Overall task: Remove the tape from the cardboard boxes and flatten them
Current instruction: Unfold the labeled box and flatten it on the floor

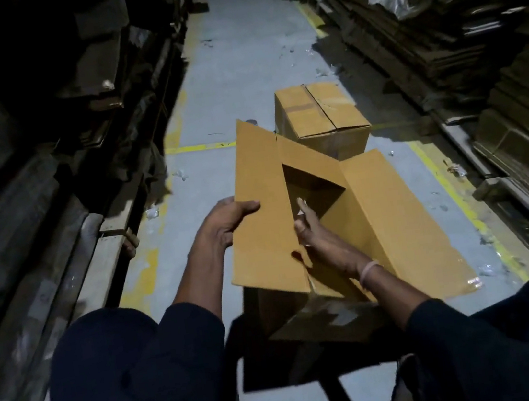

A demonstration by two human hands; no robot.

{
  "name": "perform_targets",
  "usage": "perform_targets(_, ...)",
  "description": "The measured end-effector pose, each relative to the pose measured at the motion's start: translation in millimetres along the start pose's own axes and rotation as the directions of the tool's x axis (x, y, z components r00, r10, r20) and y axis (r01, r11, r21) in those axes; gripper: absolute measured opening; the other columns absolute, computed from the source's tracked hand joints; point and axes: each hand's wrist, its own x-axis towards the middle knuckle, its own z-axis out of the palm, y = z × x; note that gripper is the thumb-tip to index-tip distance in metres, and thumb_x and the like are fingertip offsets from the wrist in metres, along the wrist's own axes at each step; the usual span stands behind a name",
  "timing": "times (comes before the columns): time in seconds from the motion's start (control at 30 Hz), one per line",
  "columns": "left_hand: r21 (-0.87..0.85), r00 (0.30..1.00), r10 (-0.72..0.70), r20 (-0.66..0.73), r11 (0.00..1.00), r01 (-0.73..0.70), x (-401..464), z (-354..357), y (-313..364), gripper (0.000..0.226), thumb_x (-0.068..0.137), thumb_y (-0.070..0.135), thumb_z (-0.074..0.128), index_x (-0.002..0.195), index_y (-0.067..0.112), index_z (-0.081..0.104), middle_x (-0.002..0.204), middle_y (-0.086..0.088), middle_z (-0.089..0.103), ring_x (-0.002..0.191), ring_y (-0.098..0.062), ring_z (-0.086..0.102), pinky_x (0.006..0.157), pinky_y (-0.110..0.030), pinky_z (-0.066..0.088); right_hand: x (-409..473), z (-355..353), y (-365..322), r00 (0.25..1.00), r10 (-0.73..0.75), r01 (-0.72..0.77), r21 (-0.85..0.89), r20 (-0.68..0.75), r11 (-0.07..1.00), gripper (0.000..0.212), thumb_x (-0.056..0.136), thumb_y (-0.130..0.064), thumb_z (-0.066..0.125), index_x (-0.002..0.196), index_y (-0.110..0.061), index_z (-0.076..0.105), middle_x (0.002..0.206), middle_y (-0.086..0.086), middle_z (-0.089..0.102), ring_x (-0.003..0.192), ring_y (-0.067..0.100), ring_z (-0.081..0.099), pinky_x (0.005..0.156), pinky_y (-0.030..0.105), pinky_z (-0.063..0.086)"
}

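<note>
Your left hand is gripping the edge of the open cardboard box's left flap; your right hand, just beside it, is pinching a tape scrap inside. Yanking hard risks tearing cardboard or leaving tape stuck. The closed box beyond is waiting.

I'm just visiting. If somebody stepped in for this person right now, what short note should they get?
Left hand grips the left flap of the open box.
Right hand reaches into the box opening, pinching what looks like a scrap of tape.
Done: this box's top flaps are open.
Left: finish stripping its tape, flatten it, then do the closed box on the floor behind it.
</note>
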Motion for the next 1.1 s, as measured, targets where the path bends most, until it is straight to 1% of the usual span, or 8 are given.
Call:
perform_targets(0.2,0.086,0.986,0.165,-0.032,0.983,-0.161,-36.1,7.9,34.8,0.036,0.103,0.006,0.061,0.138,0.008,0.053,0.112,0.005,0.054,0.081,-0.016,0.058,0.042,-0.008,0.041,-3.1,-13.5,0.6,0.995,0.072,-0.076,-0.055,-0.065,0.996,0.073,0.090,-0.089,0.025,0.117,-0.039,0.070,0.127,-0.008,0.065,0.113,0.011,0.058,0.105,0.041,0.039)
perform_targets(0.33,0.080,0.980,0.131,-0.148,0.990,-0.120,-15.0,-11.8,23.3,0.027,0.099,0.013,0.068,0.125,0.006,0.066,0.091,0.005,0.067,0.081,-0.017,0.067,0.041,-0.013,0.045,-2.7,-26.3,-5.1,0.914,-0.049,-0.038,-0.206,-0.402,0.978,0.075,0.094,-0.084,0.028,0.072,-0.016,0.052,0.072,0.014,0.056,0.067,0.025,0.051,0.072,0.038,0.039)
perform_targets(0.4,0.038,0.972,0.113,-0.206,0.994,-0.107,-9.4,-18.9,19.2,0.020,0.099,0.010,0.068,0.118,0.007,0.067,0.085,0.001,0.067,0.072,-0.015,0.064,0.040,-0.014,0.046,-14.8,-44.8,-20.1,0.918,-0.016,-0.066,-0.191,-0.397,0.979,0.075,0.103,-0.068,0.032,0.072,-0.007,0.063,0.077,0.012,0.068,0.070,0.025,0.060,0.072,0.035,0.045)
perform_targets(0.5,-0.078,0.958,0.036,-0.284,0.995,-0.060,-4.2,-18.6,10.4,0.013,0.098,0.005,0.066,0.111,0.003,0.066,0.096,-0.011,0.071,0.070,-0.022,0.066,0.061,-0.027,0.057,-32.7,-59.6,-34.2,0.960,0.281,-0.280,-0.037,0.021,0.959,0.055,0.109,-0.042,0.045,0.100,0.000,0.078,0.091,0.020,0.078,0.083,0.035,0.074,0.083,0.043,0.060)
perform_targets(0.57,-0.192,0.950,-0.002,-0.312,0.980,-0.061,-1.6,-14.8,4.2,0.017,0.097,0.002,0.066,0.113,-0.004,0.068,0.098,-0.017,0.074,0.073,-0.028,0.070,0.068,-0.036,0.060,-34.7,-51.6,-31.2,0.937,0.329,-0.299,-0.216,0.120,0.929,0.031,0.103,-0.033,0.062,0.113,-0.006,0.076,0.102,0.019,0.078,0.087,0.031,0.076,0.089,0.047,0.062)
perform_targets(0.7,-0.359,0.948,-0.041,-0.316,0.930,-0.079,7.1,-6.1,-10.0,0.023,0.098,0.000,0.063,0.120,-0.004,0.066,0.100,-0.016,0.075,0.082,-0.030,0.074,0.074,-0.040,0.062,-12.6,-17.7,7.1,0.997,0.079,-0.049,-0.756,0.003,0.653,0.066,0.079,-0.058,0.081,0.135,-0.028,0.064,0.120,0.006,0.052,0.110,0.025,0.053,0.092,0.035,0.049)
perform_targets(0.9,-0.481,0.955,-0.093,-0.280,0.875,-0.056,12.6,-5.0,-29.8,0.034,0.100,0.014,0.062,0.134,0.005,0.060,0.119,-0.020,0.073,0.105,-0.038,0.072,0.086,-0.050,0.061,6.3,10.5,45.8,0.925,-0.252,0.042,-0.586,-0.283,0.809,0.024,0.087,-0.009,0.068,0.109,-0.014,0.075,0.104,0.008,0.070,0.098,0.035,0.066,0.070,0.030,0.037)
perform_targets(1.1,-0.418,0.985,0.092,-0.148,0.896,-0.146,-23.4,18.1,-39.3,0.056,0.094,0.067,0.058,0.126,0.021,0.065,0.102,-0.006,0.079,0.101,-0.030,0.073,0.090,-0.044,0.058,26.2,29.6,29.9,0.829,-0.281,0.010,-0.488,-0.484,0.873,0.031,0.088,0.000,0.063,0.114,-0.012,0.076,0.117,0.008,0.074,0.109,0.030,0.066,0.094,0.032,0.048)
